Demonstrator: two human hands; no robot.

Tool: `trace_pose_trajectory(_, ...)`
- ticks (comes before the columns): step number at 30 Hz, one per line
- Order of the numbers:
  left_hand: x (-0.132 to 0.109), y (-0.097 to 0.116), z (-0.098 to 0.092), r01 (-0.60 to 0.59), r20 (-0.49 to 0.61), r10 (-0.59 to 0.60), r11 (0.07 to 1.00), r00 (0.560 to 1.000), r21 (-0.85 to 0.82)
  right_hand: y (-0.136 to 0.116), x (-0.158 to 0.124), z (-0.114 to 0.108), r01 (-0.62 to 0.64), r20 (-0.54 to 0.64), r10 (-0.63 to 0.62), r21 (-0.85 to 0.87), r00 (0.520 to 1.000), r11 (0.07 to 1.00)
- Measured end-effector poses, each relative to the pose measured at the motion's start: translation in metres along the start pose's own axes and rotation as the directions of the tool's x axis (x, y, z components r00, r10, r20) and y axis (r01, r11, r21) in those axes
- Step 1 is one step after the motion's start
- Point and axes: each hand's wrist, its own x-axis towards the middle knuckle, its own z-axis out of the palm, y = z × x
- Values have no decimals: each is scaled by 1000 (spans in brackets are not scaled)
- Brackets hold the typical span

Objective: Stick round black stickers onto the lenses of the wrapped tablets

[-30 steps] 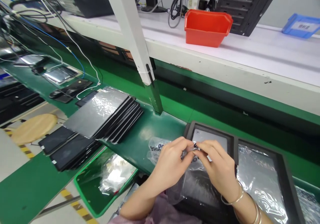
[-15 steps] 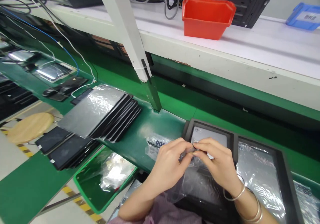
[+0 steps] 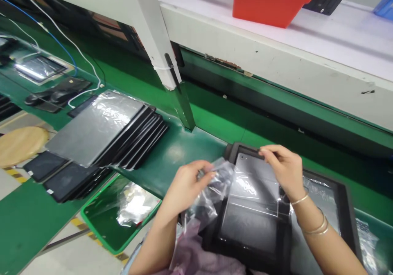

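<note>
My left hand [image 3: 189, 185] is closed on a crumpled sheet of clear plastic film [image 3: 221, 177], which hangs down between the hand and my lap. My right hand [image 3: 285, 166] is pinched at the upper edge of a silver-backed tablet [image 3: 256, 174]; a small dark thing shows at the fingertips, too small to make out. The tablet lies face down in a black padded frame [image 3: 211, 236], with glossy clear film over part of it. Right of it, partly behind my right forearm, a second black frame [image 3: 350, 209] holds another film-covered panel [image 3: 327, 199].
A stack of film-wrapped flat panels [image 3: 101, 127] lies on the green bench to the left. Below it hangs a green bin [image 3: 92, 222] with crumpled plastic. A white post [image 3: 147, 29] rises from the bench, and a red bin [image 3: 270, 5] sits on the shelf above.
My hands have parted. The left has drawn the film leftward off the tablet, and the right has moved to the tablet's upper edge. The view has tilted down and to the right.
</note>
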Motion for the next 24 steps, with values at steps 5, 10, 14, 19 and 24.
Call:
trace_pose_trajectory(5,32,-81,4,389,-157,-362,900,919,197,52,1,16,315,176,-289,-145,941,938)
trace_pose_trajectory(10,57,-137,35,528,-137,-510,817,849,233,74,-10,37,455,281,-401,-167,872,875)
trace_pose_trajectory(14,65,-154,56,556,-144,-537,803,832,216,79,-9,43,480,309,-409,-205,859,853)
trace_pose_trajectory(19,64,-153,66,567,-216,-529,803,820,183,81,-9,44,479,352,-380,-260,855,838)
trace_pose_trajectory(24,59,-143,67,493,-202,-463,859,863,137,77,-7,43,456,375,-346,-261,860,851)
